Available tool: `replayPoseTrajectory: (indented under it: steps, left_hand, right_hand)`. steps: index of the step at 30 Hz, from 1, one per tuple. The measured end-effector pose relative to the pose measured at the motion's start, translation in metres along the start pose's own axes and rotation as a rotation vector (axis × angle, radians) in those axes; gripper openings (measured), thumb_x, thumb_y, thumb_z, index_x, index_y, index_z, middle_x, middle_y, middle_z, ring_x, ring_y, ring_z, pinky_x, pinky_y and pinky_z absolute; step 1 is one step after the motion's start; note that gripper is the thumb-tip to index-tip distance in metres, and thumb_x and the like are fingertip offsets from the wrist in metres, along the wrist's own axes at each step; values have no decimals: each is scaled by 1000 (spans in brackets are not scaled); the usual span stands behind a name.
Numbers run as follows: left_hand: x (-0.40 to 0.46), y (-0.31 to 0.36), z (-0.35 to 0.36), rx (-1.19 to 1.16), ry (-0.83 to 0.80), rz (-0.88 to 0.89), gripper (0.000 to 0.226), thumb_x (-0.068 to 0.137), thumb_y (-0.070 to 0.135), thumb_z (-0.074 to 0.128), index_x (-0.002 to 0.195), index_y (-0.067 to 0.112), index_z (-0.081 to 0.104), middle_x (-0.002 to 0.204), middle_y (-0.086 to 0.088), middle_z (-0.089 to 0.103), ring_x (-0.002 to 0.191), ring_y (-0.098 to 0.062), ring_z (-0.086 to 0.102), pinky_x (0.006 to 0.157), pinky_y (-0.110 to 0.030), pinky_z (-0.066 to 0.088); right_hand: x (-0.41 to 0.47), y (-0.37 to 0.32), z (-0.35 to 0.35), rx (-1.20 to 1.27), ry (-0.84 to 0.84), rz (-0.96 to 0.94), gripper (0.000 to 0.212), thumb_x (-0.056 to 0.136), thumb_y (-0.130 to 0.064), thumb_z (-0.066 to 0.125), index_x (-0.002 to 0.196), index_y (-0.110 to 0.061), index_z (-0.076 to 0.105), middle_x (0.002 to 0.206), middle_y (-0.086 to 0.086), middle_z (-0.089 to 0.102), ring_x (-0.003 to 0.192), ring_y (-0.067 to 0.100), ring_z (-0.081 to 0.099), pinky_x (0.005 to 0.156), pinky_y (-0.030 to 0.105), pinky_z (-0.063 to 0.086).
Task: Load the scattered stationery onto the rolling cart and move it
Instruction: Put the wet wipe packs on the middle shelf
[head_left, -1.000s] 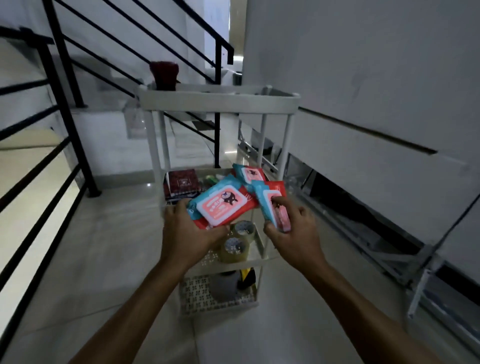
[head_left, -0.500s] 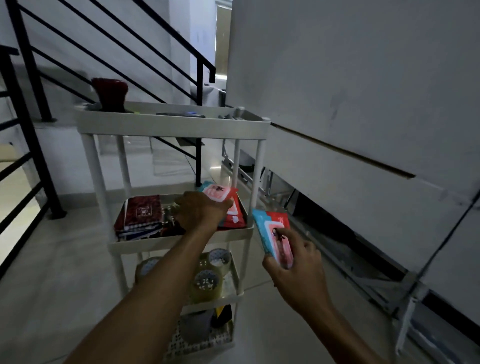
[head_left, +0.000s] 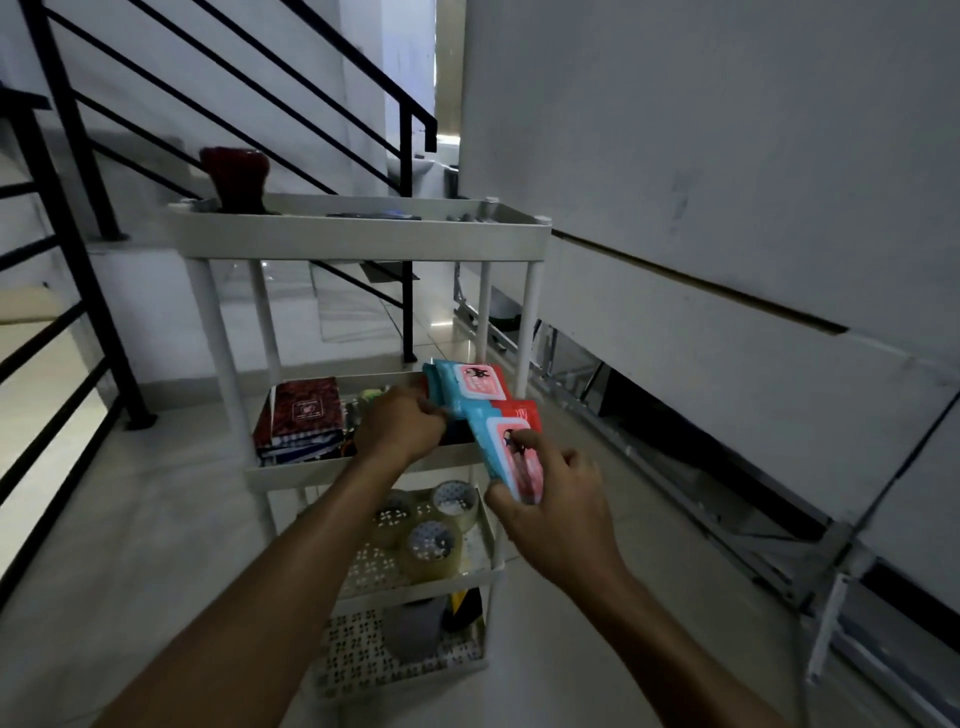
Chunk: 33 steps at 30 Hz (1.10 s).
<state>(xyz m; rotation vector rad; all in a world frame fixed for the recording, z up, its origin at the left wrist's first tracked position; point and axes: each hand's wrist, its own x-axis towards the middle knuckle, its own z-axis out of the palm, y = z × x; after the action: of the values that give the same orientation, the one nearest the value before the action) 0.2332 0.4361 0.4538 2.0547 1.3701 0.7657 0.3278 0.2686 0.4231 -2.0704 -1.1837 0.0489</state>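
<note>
The rolling cart (head_left: 358, 244) is the largest thing here: a white plastic frame of four shallow trays on round posts, its lower trays perforated. It stands on glossy floor tiles (head_left: 130, 519) beside a black stair railing (head_left: 78, 234). At 11 o'clock on its top tray stands a dark red cup (head_left: 236, 176).

On the second tray, at 9 o'clock, lies a stack of notebooks (head_left: 304, 415), the top cover dark red and patterned; flat stacking likely saves room. At 3 o'clock on that tray the left hand (head_left: 400, 426) has its grip clamped on soft blue-and-pink packs (head_left: 470, 384), apparently seating them upright against the tray wall.

Just off the tray's near right corner, the right hand (head_left: 550, 499) pinches further slick packs (head_left: 511, 452), thumb on the printed face, probably waiting its turn.

One tray down, rolls of clear tape (head_left: 434, 543) lie flat, so they cannot roll.
</note>
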Motion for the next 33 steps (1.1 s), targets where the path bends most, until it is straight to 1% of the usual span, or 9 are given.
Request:
replayPoseTrajectory:
  steps: [3, 7, 9, 12, 15, 18, 24, 29, 33]
  left_hand:
    - [-3, -13, -23, -190, 20, -70, 12, 82, 13, 62, 86, 7, 72, 81, -9, 71, 73, -26, 69, 69, -37, 59]
    - [-7, -43, -62, -129, 116, 9, 20, 83, 7, 61, 99, 12, 74, 103, -4, 69, 98, -21, 62, 81, -23, 45]
    - [-7, -58, -73, -67, 156, 55, 22, 80, 8, 63, 97, 16, 75, 106, -3, 71, 102, -22, 64, 86, -21, 44]
    - [-7, -71, -83, -63, 153, 136, 20, 80, 7, 65, 97, 12, 74, 103, -5, 73, 100, -21, 65, 86, -17, 42]
    - [-6, -74, -88, -44, 129, 243, 22, 83, 7, 65, 103, 10, 73, 102, -3, 72, 92, -15, 64, 80, -13, 42]
    - [-7, -73, -86, -39, 100, 299, 22, 83, 7, 65, 104, 13, 70, 92, 3, 66, 84, -10, 60, 64, -7, 39]
    - [-3, -76, -74, -58, 46, 346, 24, 86, 8, 64, 109, 12, 68, 98, -3, 68, 89, -14, 60, 76, -19, 42]
    - [-4, -77, -63, -21, 27, 359, 25, 86, 7, 65, 111, 11, 66, 94, 2, 62, 84, -7, 54, 60, 1, 35]
    - [-3, -75, -57, -40, -2, 359, 23, 86, 8, 66, 108, 13, 67, 97, 2, 63, 89, -12, 58, 74, -20, 46]
  right_hand:
    - [15, -22, 3, 146, -76, 34, 64, 69, -63, 57, 129, -52, 39, 116, -1, 48, 101, 13, 53, 70, 30, 55]
    - [40, -62, 13, 191, -95, -45, 66, 61, -70, 48, 124, -50, 44, 116, 3, 54, 89, 19, 64, 63, 36, 61]
    - [58, -80, 17, 136, -82, -59, 67, 63, -72, 44, 125, -47, 44, 117, 7, 55, 95, 25, 63, 70, 41, 61]
    - [95, -95, 24, -75, -72, 12, 51, 86, -52, 56, 131, -32, 48, 130, 17, 49, 124, 38, 44, 100, 50, 43]
    - [121, -103, 27, -143, -68, 141, 43, 94, -34, 57, 132, -17, 50, 141, 22, 38, 132, 42, 26, 105, 51, 31]
    - [126, -99, 45, -295, -144, 83, 44, 96, -31, 50, 134, -10, 44, 144, 25, 31, 134, 44, 24, 107, 53, 30]
    - [129, -66, 67, -368, -228, -12, 73, 88, -36, 64, 150, -27, 25, 154, 19, 20, 141, 43, 17, 116, 58, 18]
    - [141, -61, 63, -385, -285, -149, 78, 84, -31, 71, 149, -32, 28, 153, 10, 29, 137, 38, 30, 108, 57, 37]
    - [144, -57, 61, -366, -255, -210, 77, 82, -28, 73, 147, -24, 33, 148, 9, 34, 134, 32, 35, 107, 50, 42]
